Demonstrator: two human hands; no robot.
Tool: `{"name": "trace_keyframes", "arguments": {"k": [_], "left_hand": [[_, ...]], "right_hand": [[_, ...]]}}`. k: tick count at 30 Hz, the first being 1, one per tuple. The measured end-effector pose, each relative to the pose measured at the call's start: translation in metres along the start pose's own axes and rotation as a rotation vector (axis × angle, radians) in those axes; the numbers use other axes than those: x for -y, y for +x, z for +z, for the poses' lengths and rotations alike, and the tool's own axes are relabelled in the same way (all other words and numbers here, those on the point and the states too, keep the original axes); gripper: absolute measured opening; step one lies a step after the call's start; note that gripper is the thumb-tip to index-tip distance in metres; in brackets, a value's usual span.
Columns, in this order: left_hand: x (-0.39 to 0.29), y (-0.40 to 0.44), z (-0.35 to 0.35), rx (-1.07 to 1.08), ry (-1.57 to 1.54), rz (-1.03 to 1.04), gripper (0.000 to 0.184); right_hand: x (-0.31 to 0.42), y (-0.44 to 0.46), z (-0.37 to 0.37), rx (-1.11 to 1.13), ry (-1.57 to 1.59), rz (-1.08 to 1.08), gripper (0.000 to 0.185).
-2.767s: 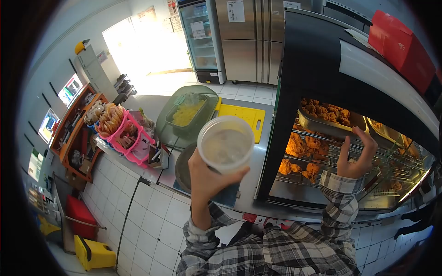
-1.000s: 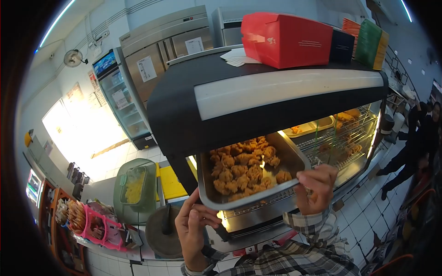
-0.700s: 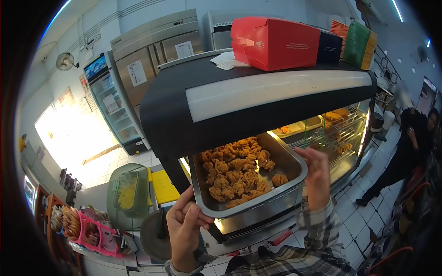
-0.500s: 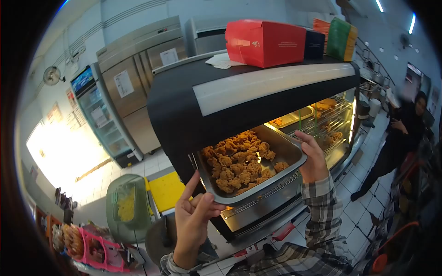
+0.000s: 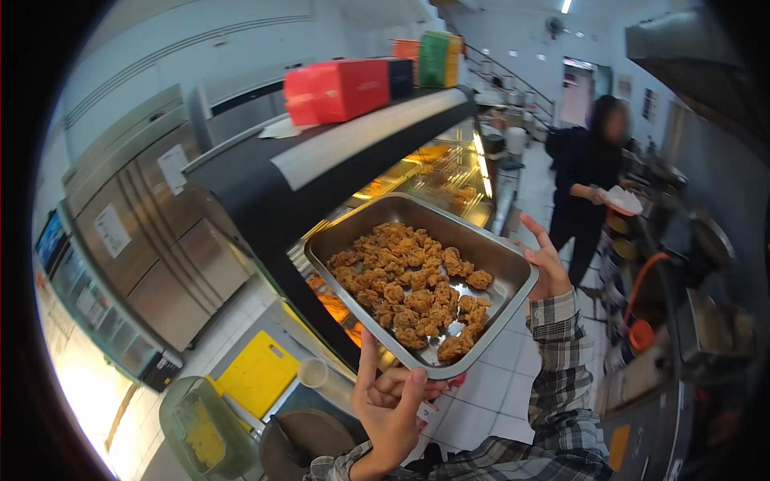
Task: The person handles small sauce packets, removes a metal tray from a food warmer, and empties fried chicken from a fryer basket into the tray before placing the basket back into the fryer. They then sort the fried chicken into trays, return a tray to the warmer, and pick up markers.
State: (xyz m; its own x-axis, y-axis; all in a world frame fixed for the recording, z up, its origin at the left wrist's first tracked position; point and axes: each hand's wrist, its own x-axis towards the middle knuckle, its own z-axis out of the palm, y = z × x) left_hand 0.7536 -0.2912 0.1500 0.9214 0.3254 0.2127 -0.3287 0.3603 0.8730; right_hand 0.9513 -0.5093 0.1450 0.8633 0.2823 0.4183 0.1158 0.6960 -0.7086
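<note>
Between my two hands is a rectangular steel tray, tilted, with pieces of fried chicken spread over its bottom. My left hand grips its near left edge, thumb and fingers at the rim. On the right side, my right hand holds the rim, its index finger pointing up and some fingers hidden behind the tray. Just behind the tray stands the lit food warmer cabinet, with more fried food glowing on its racks.
Red packaging rests on top of the cabinet. Lower left are a yellow cutting board, a green tub and a dark round pan. A person in dark clothes stands at the right, holding a white paper item, beside cooking equipment.
The tray has come out of the warmer cabinet, held in both my hands. My view has turned right, and the other person now appears nearer the middle.
</note>
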Motion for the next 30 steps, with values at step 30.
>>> {"name": "trace_keyframes", "arguments": {"k": [30], "left_hand": [[-0.033, -0.153, -0.139, -0.315, -0.112, 0.001, 0.087]], "right_hand": [[-0.052, -0.195, 0.119, 0.08, -0.15, 0.283, 0.064]]}}
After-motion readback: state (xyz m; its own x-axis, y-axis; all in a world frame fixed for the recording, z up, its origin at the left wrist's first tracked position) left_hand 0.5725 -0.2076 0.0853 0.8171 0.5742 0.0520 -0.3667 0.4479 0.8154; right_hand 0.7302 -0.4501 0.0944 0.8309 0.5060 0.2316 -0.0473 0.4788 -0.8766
